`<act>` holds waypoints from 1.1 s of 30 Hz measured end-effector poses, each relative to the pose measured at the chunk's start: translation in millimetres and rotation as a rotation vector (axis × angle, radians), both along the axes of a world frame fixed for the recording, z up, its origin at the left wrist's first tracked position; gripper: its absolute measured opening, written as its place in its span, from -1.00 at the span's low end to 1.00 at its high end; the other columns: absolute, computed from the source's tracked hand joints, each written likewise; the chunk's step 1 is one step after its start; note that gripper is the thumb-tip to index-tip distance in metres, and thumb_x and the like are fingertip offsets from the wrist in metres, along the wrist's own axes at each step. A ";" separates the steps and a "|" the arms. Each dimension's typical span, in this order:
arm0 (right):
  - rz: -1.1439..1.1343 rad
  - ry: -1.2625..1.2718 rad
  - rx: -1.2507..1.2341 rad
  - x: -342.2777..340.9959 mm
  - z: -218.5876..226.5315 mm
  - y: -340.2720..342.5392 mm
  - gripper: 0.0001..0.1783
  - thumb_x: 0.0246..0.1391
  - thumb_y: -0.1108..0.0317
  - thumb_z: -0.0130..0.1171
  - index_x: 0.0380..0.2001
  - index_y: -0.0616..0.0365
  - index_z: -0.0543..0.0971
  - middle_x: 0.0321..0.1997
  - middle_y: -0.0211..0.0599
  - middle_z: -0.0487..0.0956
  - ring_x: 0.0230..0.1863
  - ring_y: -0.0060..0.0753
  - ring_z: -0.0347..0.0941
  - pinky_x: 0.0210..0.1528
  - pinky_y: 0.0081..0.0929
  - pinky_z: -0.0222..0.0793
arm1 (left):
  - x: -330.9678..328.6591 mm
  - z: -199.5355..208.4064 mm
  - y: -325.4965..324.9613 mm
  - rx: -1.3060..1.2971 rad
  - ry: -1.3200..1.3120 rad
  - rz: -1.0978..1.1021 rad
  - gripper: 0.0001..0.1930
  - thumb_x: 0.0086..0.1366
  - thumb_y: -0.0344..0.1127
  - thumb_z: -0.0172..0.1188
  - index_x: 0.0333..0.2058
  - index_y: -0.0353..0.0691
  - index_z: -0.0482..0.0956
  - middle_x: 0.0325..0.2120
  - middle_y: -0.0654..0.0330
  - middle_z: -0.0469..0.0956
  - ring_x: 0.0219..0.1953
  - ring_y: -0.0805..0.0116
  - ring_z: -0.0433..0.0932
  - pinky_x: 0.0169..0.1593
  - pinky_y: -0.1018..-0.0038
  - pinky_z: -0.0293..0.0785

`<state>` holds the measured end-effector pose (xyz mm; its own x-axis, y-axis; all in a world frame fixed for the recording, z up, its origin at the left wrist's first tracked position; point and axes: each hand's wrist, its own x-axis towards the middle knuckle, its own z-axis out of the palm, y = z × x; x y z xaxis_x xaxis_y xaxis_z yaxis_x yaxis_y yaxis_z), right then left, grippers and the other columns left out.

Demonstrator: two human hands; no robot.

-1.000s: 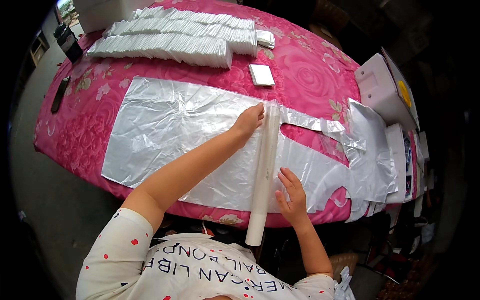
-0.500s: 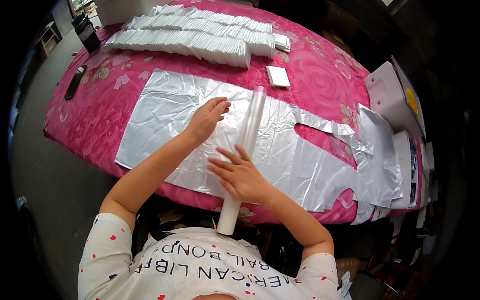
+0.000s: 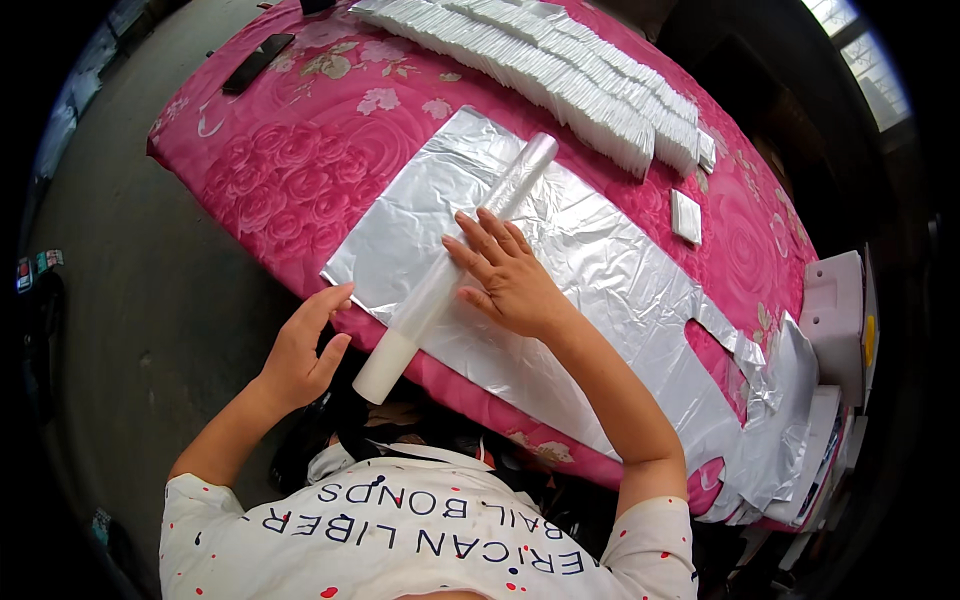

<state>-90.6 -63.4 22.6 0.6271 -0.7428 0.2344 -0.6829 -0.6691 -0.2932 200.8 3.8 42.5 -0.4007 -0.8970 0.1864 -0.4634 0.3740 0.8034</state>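
Note:
A thin silvery-white plastic sheet [image 3: 600, 260] with cut-outs at its right end lies spread over the table; it resembles a vest bag or disposable apron. Across its left part lies a slanted translucent roll or tube [image 3: 425, 290], its near end sticking out past the table edge. My right hand [image 3: 510, 280] rests on the tube, palm down with fingers spread. Off the near left corner of the sheet, my left hand [image 3: 305, 350] has its thumb and forefinger apart, the fingertips by that corner. Whether they touch the sheet is hard to see.
Long rows of folded white packets [image 3: 560, 80] stand at the back, with a single packet [image 3: 686, 217] in front of them. A dark phone [image 3: 258, 63] lies at the far left on the pink flowered tablecloth [image 3: 270, 190]. White boxes [image 3: 835, 310] stand at the right edge.
The tube has shifted leftward over the sheet, my right hand on it. My left hand has moved from above the sheet to its near left corner. The view has turned.

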 end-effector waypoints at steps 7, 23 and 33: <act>-0.189 0.048 -0.066 97.3 -14.1 -58.2 -0.46 0.14 0.04 -0.10 0.15 0.04 0.34 0.26 -0.21 0.26 0.39 -0.10 -0.15 0.38 -0.09 -0.42 | -18.7 -4.8 5.1 -0.005 -0.552 0.170 -0.16 0.03 -0.25 0.27 0.19 -0.45 -0.01 -0.19 -0.08 0.41 -0.25 0.02 0.45 -0.15 0.29 0.39; -0.137 -1.976 1.057 52.6 41.9 -4.6 -0.37 -0.08 0.21 0.27 0.01 0.22 0.25 -0.33 -0.36 0.44 -0.30 -0.51 0.45 -0.20 -0.46 0.48 | -53.1 -3.5 17.8 1.350 1.080 -0.606 -0.08 -0.03 0.01 0.29 0.19 -0.40 0.06 -0.18 0.00 0.47 -0.35 0.35 0.54 -0.23 0.46 0.50; -0.600 -1.747 0.726 27.0 29.1 36.6 -0.34 -0.11 0.22 0.33 -0.02 0.29 0.24 -0.29 -0.25 0.42 -0.27 -0.41 0.46 -0.24 -0.45 0.44 | -113.7 -9.9 6.5 0.741 0.284 -0.085 -0.45 0.22 -0.07 0.13 0.06 -0.32 0.28 -0.20 0.13 0.43 -0.20 0.45 0.42 -0.14 0.49 0.40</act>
<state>-63.6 -26.8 51.6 -0.2302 -0.9560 -0.1819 0.5452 0.0281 -0.8378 87.1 10.3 32.6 -0.4998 -0.7960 -0.3415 -0.1975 -0.2791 0.9397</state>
